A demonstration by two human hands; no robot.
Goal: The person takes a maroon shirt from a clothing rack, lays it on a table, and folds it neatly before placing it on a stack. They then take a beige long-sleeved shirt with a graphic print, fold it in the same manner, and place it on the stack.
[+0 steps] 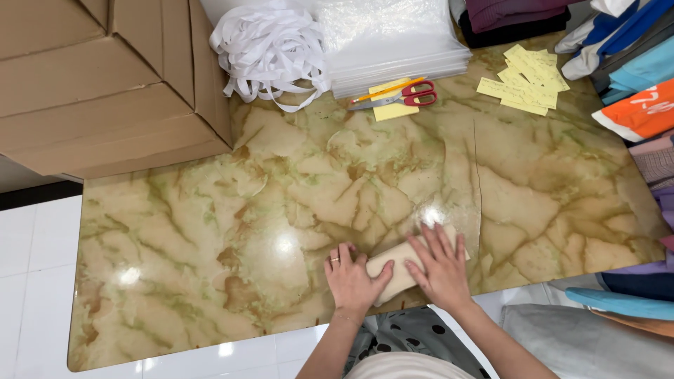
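A small folded cream cloth (395,267) lies near the front edge of the marble-patterned table (210,231). My left hand (349,280) rests flat on the cloth's left end, fingers together, with a ring on one finger. My right hand (441,264) presses flat on the cloth's right part, fingers spread. Neither hand grips the cloth; both lie on top of it.
A large cardboard box (105,77) fills the back left. Beside it sit a bundle of white ribbon (270,49), a stack of clear plastic bags (393,42), red-handled scissors (400,97) with a pencil, and yellow paper slips (526,81). Folded clothes (632,105) line the right edge.
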